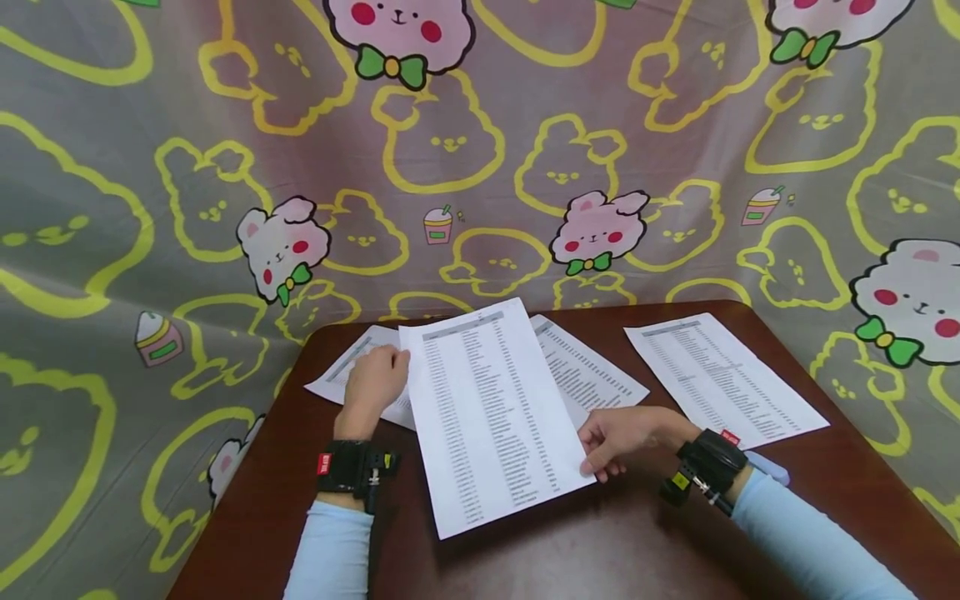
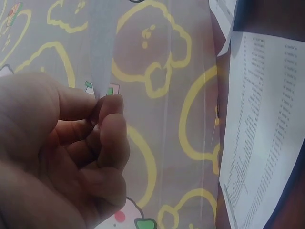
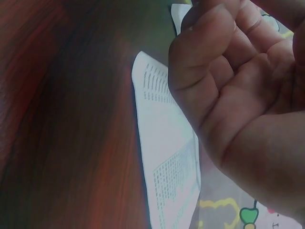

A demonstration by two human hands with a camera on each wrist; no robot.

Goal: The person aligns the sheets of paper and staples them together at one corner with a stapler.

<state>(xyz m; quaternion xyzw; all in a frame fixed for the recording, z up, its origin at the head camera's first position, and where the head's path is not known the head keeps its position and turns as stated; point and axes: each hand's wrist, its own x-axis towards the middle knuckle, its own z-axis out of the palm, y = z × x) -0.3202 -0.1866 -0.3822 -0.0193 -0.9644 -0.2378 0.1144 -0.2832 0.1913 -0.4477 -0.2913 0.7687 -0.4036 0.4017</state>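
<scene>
A white printed sheet of paper (image 1: 487,417), with columns of small text under a grey header band, is held up tilted over the table. My left hand (image 1: 377,379) pinches its upper left edge; in the left wrist view the thumb and fingertips meet on the thin paper edge (image 2: 101,57). At the lower right corner, my right hand (image 1: 630,435) pinches the sheet between thumb and fingers. The right wrist view shows the curled right hand (image 3: 238,100), its fingertips partly cut off by the frame. The held sheet partly covers two other sheets behind it.
On the dark brown table (image 1: 570,550) lie a left sheet (image 1: 341,371) and a middle sheet (image 1: 581,362), both partly hidden. A separate printed sheet (image 1: 720,379) lies at the right, beyond the right wrist. A patterned cloth (image 1: 480,150) hangs behind the table.
</scene>
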